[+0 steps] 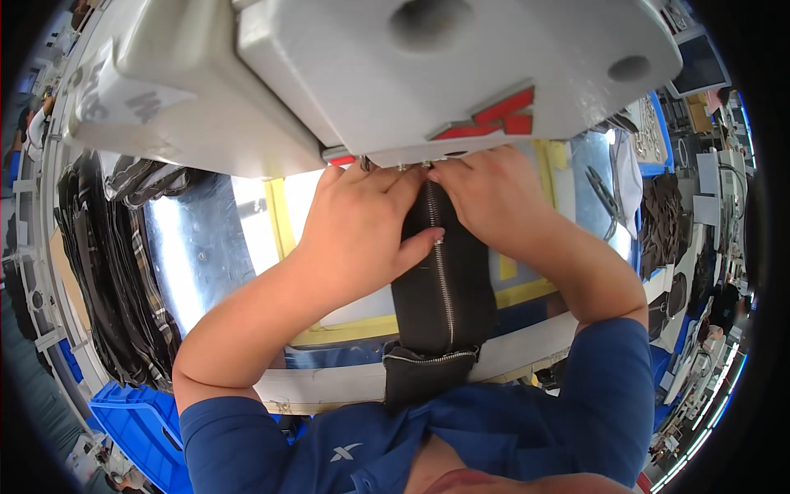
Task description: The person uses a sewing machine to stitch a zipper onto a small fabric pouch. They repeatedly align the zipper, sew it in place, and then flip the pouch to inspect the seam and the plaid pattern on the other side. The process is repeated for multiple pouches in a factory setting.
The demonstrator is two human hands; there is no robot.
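A black fabric strip with a metal zipper [473,288] runs lengthwise from beneath a sewing machine head [461,66] toward my body. My left hand [358,222] lies over the strip's left side, fingers reaching under the machine, thumb stretched out onto the zipper teeth. On the other side, my right hand [494,198] has its thumb and fingers together at the strip's edge, close to the needle area. The machine hides the fingertips and the needle. At the near end, a folded part with a second zipper [432,357] hangs over the table edge.
Stacked dark garments [111,280] lie to the left, above a blue crate [144,428]. Yellow tape [354,331] borders the white work surface. Thread snips [605,198] rest on the right near dark brown fabric pieces [661,222] and a blue-edged tray [650,136].
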